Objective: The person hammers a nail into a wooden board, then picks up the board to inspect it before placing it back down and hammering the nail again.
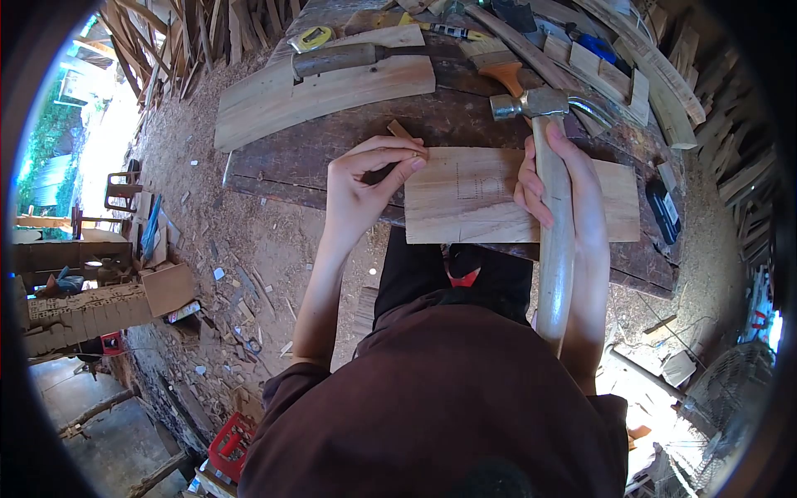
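Observation:
A flat wooden board (473,199) with pencil lines drawn on it lies at the near edge of the dark worktable (332,141). My left hand (378,170) is at the board's upper left corner, thumb and fingertips pinched together; what they hold is too small to make out. A small wood strip (399,129) shows just beyond those fingertips. Wrapped round the wooden handle of a claw hammer (554,216), my right hand (556,174) is over the right part of the board. The hammer's metal head points away from me, above the board's far edge.
Farther back on the table are a curved plank (357,95), a wooden-handled tool (336,60), a yellow tape measure (312,38) and a brush (501,73). A dark blue object (662,212) lies at the right edge. Wood scraps cover the floor; a fan (730,398) stands lower right.

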The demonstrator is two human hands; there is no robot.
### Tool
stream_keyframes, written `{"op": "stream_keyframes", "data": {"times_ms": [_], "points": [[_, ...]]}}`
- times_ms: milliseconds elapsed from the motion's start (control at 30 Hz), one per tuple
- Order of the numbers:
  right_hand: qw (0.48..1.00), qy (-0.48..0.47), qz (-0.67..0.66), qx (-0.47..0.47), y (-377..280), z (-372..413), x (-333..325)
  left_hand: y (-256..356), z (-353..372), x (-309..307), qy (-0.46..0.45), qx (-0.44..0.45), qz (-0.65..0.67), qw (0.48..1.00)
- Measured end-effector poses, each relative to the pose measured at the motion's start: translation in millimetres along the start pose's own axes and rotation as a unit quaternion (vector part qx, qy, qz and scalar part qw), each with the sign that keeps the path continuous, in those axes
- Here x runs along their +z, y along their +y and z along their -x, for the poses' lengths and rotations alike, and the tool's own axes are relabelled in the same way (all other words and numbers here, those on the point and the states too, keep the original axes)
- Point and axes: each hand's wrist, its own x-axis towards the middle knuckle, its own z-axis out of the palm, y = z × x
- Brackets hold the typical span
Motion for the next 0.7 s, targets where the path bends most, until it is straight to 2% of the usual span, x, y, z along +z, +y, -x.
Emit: {"op": "stream_keyframes", "data": {"times_ms": [700], "points": [[1.0, -0.002, -0.012, 0.007, 0.7, -0.9, -1.2, 0.7, 1.8, -0.7, -0.002, 0.006, -0.009, 1.0]]}}
